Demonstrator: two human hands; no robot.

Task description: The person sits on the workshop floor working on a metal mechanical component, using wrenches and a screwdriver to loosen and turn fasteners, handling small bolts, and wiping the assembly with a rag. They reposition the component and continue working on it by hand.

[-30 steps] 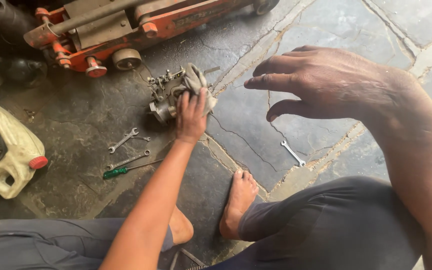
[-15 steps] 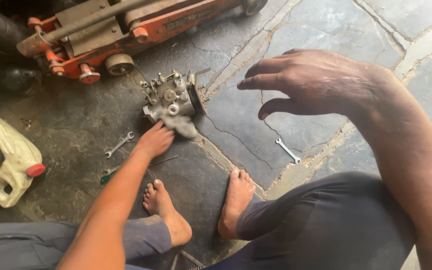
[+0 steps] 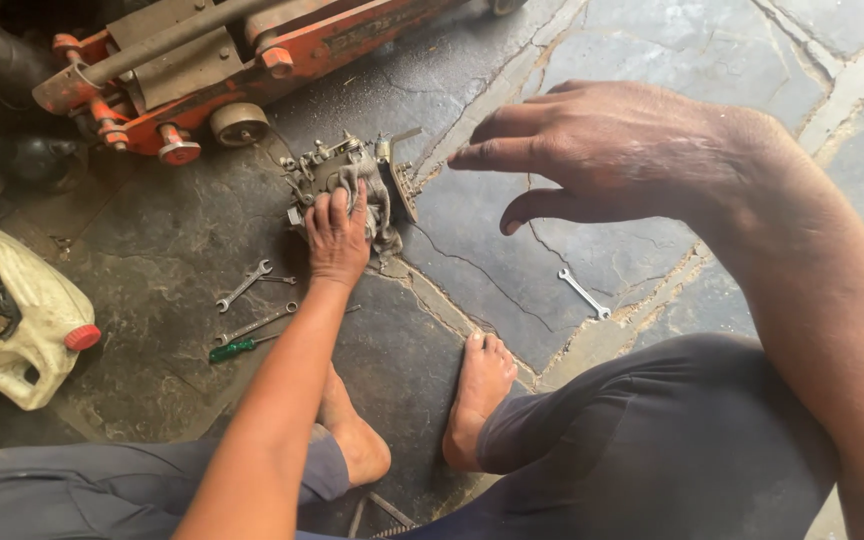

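The left hand [image 3: 337,235] has gone from the floor near the spanners [image 3: 244,285] back onto the metal engine part [image 3: 352,185].
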